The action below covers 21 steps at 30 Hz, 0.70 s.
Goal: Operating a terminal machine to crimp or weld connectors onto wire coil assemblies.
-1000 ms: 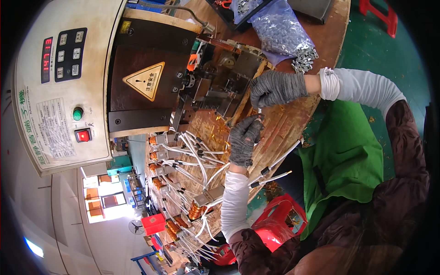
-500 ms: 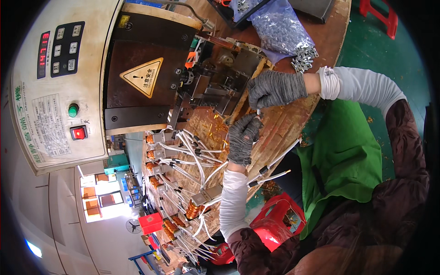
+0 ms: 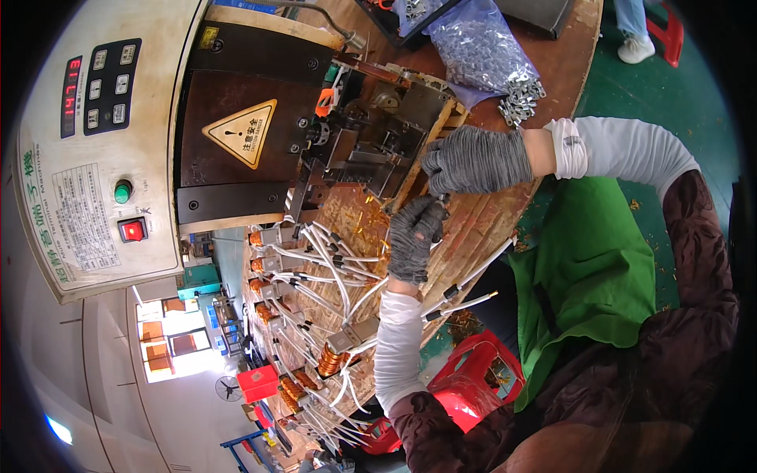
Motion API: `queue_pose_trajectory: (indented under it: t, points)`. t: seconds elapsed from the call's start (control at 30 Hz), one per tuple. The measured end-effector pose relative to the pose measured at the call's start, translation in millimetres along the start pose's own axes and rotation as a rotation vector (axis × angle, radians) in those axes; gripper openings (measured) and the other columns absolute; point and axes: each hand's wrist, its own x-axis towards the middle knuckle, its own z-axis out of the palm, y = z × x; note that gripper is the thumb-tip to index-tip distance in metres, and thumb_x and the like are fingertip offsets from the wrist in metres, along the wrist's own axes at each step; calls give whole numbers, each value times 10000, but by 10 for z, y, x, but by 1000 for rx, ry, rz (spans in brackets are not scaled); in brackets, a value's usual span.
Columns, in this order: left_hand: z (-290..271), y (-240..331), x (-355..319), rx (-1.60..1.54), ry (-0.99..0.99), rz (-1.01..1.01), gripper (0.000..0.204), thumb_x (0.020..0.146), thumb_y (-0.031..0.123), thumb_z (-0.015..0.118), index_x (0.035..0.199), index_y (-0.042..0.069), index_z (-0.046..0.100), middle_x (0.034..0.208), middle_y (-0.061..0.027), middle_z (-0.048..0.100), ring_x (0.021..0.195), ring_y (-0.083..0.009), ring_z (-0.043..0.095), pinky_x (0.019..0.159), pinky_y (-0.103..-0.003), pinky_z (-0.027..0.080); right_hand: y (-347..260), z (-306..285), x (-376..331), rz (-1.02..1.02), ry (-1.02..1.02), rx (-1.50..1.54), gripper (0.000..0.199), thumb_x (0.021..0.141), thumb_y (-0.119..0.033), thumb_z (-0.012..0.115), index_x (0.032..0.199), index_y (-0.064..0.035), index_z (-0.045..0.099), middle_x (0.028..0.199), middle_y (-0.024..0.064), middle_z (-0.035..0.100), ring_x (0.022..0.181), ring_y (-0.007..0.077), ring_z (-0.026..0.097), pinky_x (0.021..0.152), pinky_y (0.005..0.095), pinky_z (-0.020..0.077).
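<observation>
Both hands are working just in front of the crimping press (image 3: 371,150), the dark metal head bolted to the wooden bench (image 3: 568,55). The left hand (image 3: 414,236), wearing a dark grey knit glove, is curling its fingers closed and is pinching something small at the fingertips, directly below the press; the item itself is too small to identify, though it appears to be the end of a white wire (image 3: 465,280) that is running back past the wrist. The right hand (image 3: 477,162), in a lighter grey knit glove, is resting just right of the press with its fingers bent inward, its fingertips meeting those of the left hand; whether it is gripping anything cannot be determined. The white wire is thin, with a dark sleeve partway along, and is lying across the bench edge below and right of the press. Below and left of the press, a row of coil assemblies (image 3: 315,315) is lying along the bench, each showing copper winding, a grey metal block and looping white leads. Above and right of the press, a clear bag of small metal terminals (image 3: 481,47) is sitting on the bench, several spilling from its mouth. Left of the press, a beige control panel (image 3: 102,150) is carrying a green button and a red switch.
</observation>
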Motion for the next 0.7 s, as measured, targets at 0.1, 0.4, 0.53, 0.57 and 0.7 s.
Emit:
queue_pose_trajectory:
  t: [0.1,0.4,0.53,0.57,0.7]
  points:
    - [-31,-43,-23,162,-16,86,300,842,114,620,1111,-13,589,909,-62,641,702,-135,574,622,-265,462,-52,12,-19,188,-63,131,58,704,-116,638,744,-80,614,747,74,571,735,282,603,637,372,497]
    - [-37,-393,-349,420,260,77,364,842,11,545,1204,57,542,900,-145,617,756,-236,619,691,-322,494,-12,96,-81,623,-6,716,55,728,-89,664,773,-62,681,685,76,655,602,167,626,556,299,501]
    - [-93,-377,-335,717,316,533,292,826,2,562,1111,40,609,918,-163,620,817,-298,611,740,-349,483,-4,112,-51,771,31,994,77,754,-70,662,810,-23,685,668,64,650,543,135,610,502,265,506]
    - [-129,-346,-330,731,317,498,277,822,4,567,1093,34,619,930,-165,623,839,-312,608,757,-356,480,2,101,-41,781,37,1017,81,756,-65,661,815,-15,684,666,62,647,534,131,605,495,258,507]
    - [-298,-236,-208,814,312,599,294,815,-53,560,1093,11,630,916,-107,619,811,-204,582,763,-298,458,63,82,39,839,68,1075,96,750,-49,664,835,-13,690,668,60,645,541,127,607,500,251,515]
